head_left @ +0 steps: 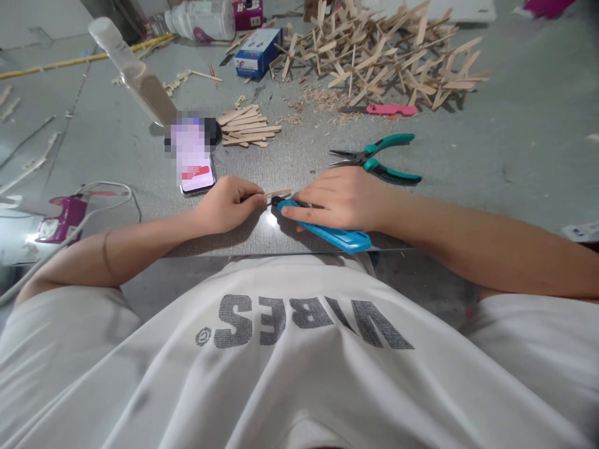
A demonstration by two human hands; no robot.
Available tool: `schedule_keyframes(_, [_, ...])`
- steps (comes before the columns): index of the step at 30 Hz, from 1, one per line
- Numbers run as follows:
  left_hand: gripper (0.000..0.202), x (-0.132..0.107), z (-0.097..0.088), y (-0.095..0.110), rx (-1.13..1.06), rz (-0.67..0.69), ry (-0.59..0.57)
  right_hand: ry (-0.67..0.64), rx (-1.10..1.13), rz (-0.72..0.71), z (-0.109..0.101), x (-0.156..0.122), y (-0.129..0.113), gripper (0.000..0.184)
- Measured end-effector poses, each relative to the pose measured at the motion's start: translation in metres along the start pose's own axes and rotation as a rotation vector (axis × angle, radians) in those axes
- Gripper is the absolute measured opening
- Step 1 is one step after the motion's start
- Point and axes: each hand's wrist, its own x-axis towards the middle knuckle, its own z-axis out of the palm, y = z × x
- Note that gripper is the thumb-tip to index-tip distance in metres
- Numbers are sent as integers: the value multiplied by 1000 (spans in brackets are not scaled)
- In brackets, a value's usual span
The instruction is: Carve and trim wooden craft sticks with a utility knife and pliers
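Between the thumb and fingers of my left hand (234, 202) is the end of a wooden craft stick (279, 194), near the table's front edge. My right hand (339, 199) is wrapped round a blue utility knife (327, 229), its dark front end pointing left toward the stick. The blade lies close to the stick; whether it touches cannot be made out. Just beyond my right hand lie green-handled long-nose pliers (374, 159) with parted jaws. A phone (196, 178) with a lit screen leans or lies beyond my left hand.
Several loose craft sticks (250, 128) lie by the phone, beside a tilted-looking bottle (150, 90). At the back are a large pile of crossed sticks (388, 50), a blue box (259, 53) and a pink-handled knife (390, 110). A cable (110, 184) runs along the left.
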Motion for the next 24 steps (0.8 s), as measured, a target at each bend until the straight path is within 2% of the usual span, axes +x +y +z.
schedule_keyframes(7, [42, 4, -5, -2, -26, -35, -15, -113, -21, -42, -6, -3, -2, 36])
schedule_keyframes(10, [42, 5, -6, -7, -50, -59, -4, -117, -36, -51, -8, -5, -1, 37])
schedule_keyframes(16, [42, 4, -3, -13, -70, -20, 27, 44, 24, -3, -4, -7, 0, 39])
schedule_keyframes(19, [37, 1, 1, -12, -56, 21, 52, 48, 99, 56, 0, -12, -4, 36])
schedule_keyframes(21, [33, -2, 4, -11, -67, 52, 60, 79, 176, 114, 4, -15, -7, 35])
schedule_keyframes(24, [27, -5, 7, -12, -131, 65, 50, 195, 253, 235, 10, -14, -14, 37])
